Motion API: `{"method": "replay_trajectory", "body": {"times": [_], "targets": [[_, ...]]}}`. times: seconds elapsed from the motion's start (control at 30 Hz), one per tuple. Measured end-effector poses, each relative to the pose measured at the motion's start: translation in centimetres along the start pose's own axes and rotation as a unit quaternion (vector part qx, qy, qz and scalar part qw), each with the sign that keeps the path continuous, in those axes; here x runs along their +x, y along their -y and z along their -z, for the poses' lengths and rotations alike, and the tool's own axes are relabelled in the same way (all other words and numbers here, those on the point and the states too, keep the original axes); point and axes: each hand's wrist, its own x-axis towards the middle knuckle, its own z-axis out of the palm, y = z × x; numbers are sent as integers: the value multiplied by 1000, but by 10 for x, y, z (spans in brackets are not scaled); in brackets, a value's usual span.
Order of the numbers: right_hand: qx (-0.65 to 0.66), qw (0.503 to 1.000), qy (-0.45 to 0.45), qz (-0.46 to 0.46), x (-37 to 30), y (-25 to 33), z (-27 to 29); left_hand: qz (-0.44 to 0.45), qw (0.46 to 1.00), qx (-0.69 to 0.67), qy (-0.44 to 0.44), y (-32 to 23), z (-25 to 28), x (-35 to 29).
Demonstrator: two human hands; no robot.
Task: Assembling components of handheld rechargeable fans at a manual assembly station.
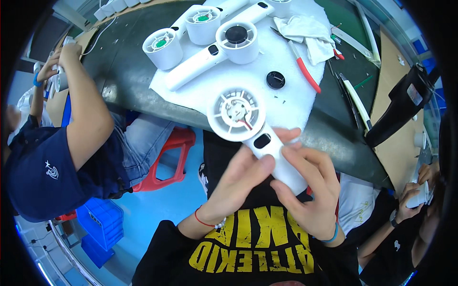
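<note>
Both my hands hold a white handheld fan [282, 164] above the table's near edge, its round head tilted up and to the left. Inside the open head [236, 114], spokes, a central hub and a thin red wire show. My left hand [245, 169] grips the handle just below the head, thumb beside the dark oval window. Around the lower handle curl the fingers of my right hand [312, 183]. On the white foam sheet [191, 102] beyond lie similar fans, one with a black hub cap [235, 34]. A loose round black cap [275, 79] lies nearby.
Red-handled pliers [306, 74] and a crumpled white cloth [305, 35] lie at the foam's right. A black upright device [400, 105] stands at the table's right edge. Co-workers sit at left and right. A red stool [169, 159] and blue crates [100, 221] are on the floor.
</note>
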Motion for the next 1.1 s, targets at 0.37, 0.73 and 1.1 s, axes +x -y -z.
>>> {"method": "replay_trajectory", "body": {"times": [0.37, 0.73, 1.1], "targets": [[167, 985, 38, 16, -13, -15, -17, -118, 988, 1, 99, 4, 12, 3], [66, 993, -51, 81, -11, -21, -18, -137, 990, -3, 40, 15, 6, -5], [26, 995, -65, 65, -16, -24, -17, -129, 991, 4, 46, 24, 10, -1]]}}
